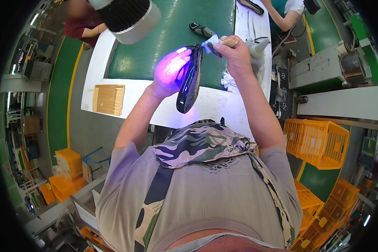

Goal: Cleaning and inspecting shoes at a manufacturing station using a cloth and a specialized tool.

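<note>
A glossy black shoe (190, 86) is gripped in my left hand (169, 71), its long side tilted toward me. Bright violet light falls on that hand and on the shoe's upper. My right hand (238, 54) pinches a crumpled white cloth (212, 41) close to the shoe's far end; whether cloth and shoe touch, I cannot tell. Beyond them, a second dark shoe (201, 30) rests on the green belt (155, 54).
A black-and-silver lamp (132, 21) hangs at the upper left. A white nozzle bottle (259, 48) stands right of my right hand, with white crumpled cloth (229, 81) nearby. A wooden board (108, 99) lies left on the white table (134, 90). Co-workers (82, 21) sit across; orange crates (317, 143) stand right.
</note>
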Action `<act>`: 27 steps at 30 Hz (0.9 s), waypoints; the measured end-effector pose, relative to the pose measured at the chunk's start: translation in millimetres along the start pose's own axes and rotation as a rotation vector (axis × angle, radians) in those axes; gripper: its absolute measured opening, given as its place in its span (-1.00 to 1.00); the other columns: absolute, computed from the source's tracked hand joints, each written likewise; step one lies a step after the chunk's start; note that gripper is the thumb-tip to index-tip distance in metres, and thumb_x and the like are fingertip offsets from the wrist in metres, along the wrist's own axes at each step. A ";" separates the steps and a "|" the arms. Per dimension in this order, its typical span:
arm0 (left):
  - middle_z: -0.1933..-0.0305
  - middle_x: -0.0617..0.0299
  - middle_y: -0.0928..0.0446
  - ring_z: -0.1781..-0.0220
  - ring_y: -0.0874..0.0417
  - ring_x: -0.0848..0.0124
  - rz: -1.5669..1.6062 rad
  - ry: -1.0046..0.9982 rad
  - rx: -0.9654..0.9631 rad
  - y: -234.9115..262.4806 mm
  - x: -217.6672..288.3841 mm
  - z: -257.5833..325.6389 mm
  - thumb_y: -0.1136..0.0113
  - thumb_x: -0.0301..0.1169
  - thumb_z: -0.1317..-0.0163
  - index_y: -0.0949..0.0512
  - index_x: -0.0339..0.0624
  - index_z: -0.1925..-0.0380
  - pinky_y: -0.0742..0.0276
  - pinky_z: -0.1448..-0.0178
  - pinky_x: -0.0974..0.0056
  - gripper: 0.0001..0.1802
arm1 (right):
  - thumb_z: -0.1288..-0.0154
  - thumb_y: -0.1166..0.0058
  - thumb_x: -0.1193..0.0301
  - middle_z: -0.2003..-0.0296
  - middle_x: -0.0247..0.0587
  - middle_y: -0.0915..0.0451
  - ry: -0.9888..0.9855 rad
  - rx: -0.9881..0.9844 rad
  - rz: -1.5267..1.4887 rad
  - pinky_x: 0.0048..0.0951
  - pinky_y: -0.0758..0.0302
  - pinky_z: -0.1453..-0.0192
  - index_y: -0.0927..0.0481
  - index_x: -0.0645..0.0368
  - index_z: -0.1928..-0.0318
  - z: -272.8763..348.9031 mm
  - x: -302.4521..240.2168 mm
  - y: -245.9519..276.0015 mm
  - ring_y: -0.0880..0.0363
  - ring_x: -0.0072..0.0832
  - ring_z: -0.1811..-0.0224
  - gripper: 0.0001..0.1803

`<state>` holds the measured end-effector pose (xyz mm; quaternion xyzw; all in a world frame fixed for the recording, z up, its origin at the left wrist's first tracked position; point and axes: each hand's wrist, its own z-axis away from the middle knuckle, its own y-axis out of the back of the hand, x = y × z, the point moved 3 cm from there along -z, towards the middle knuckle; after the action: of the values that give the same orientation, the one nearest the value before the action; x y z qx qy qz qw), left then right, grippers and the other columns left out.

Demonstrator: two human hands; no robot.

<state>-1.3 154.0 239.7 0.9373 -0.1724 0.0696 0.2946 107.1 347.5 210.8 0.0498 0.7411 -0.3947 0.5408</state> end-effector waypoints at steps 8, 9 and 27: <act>-0.01 -0.07 -0.61 -0.01 -0.67 -0.01 -0.029 -0.029 0.017 11.1 1.4 2.3 -0.38 -0.51 0.00 -0.54 -0.27 0.07 -0.61 -0.10 0.06 -0.57 | -0.05 -0.30 0.66 0.36 -0.32 -0.52 0.057 -0.030 0.086 -0.51 -0.47 0.36 -0.45 0.19 0.32 -7.9 5.9 -15.6 -0.51 -0.57 0.37 -0.73; -0.03 -0.12 -0.60 -0.05 -0.65 -0.02 -0.033 -0.027 -0.009 11.4 1.2 2.4 -0.38 -0.51 -0.01 -0.52 -0.29 0.05 -0.59 -0.13 0.05 -0.56 | -0.05 -0.30 0.65 0.36 -0.33 -0.52 0.032 -0.051 0.062 -0.49 -0.48 0.35 -0.46 0.19 0.32 -7.4 7.3 -16.3 -0.52 -0.56 0.36 -0.73; 0.09 -0.04 -0.63 0.09 -0.70 0.10 -0.113 0.214 -0.096 -10.0 -18.9 8.4 -0.40 -0.52 0.10 -0.52 -0.29 0.00 -0.61 0.00 0.16 -0.45 | -0.06 -0.29 0.67 0.30 -0.27 -0.53 -0.016 -0.148 0.057 -0.47 -0.53 0.27 -0.48 0.23 0.31 16.2 -23.8 -30.6 -0.55 -0.53 0.32 -0.76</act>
<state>-15.0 162.2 223.2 0.9175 -0.0899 0.1443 0.3595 113.9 324.7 245.4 0.0275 0.7623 -0.3237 0.5598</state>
